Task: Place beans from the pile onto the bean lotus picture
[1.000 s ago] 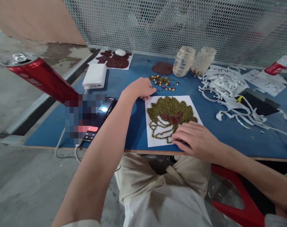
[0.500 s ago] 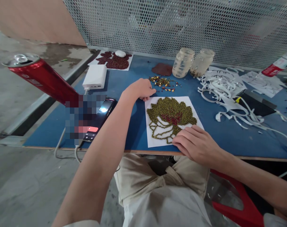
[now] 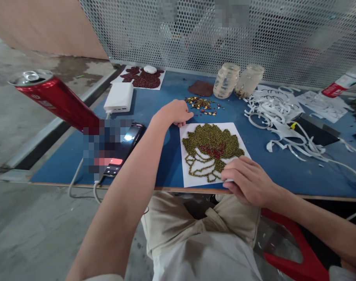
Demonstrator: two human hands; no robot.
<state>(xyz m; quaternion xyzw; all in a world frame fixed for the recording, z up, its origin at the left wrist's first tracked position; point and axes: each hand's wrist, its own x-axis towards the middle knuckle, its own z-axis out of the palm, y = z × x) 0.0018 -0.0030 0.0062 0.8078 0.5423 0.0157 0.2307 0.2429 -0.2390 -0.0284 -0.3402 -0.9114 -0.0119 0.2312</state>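
A white sheet (image 3: 186, 179) lies at the table's front edge with a flower picture (image 3: 210, 136) on it, made of green beans with a dark red patch in its middle. White leaf shapes outlined in beans show at its lower left. My left hand (image 3: 180, 112) rests by the sheet's upper left corner, fingers curled, beside a heap of loose mixed beans (image 3: 199, 103). Over the lower right of the sheet, my right hand (image 3: 244, 177) has its fingers bent together, close to the bean outline. Whatever either hand's fingertips hold is hidden or too small to name.
On the left are a tilted red can (image 3: 60, 103), a phone (image 3: 125, 146) and a white power bank (image 3: 118, 96). Two glass jars (image 3: 226, 81) stand behind the beans. Paper strips (image 3: 279, 113), a black box (image 3: 317, 128) and a bottle (image 3: 342, 84) lie right.
My right hand has drawn slightly right and down, uncovering more of the bean outline. My left hand has stayed by the sheet's corner. The view has shifted slightly.
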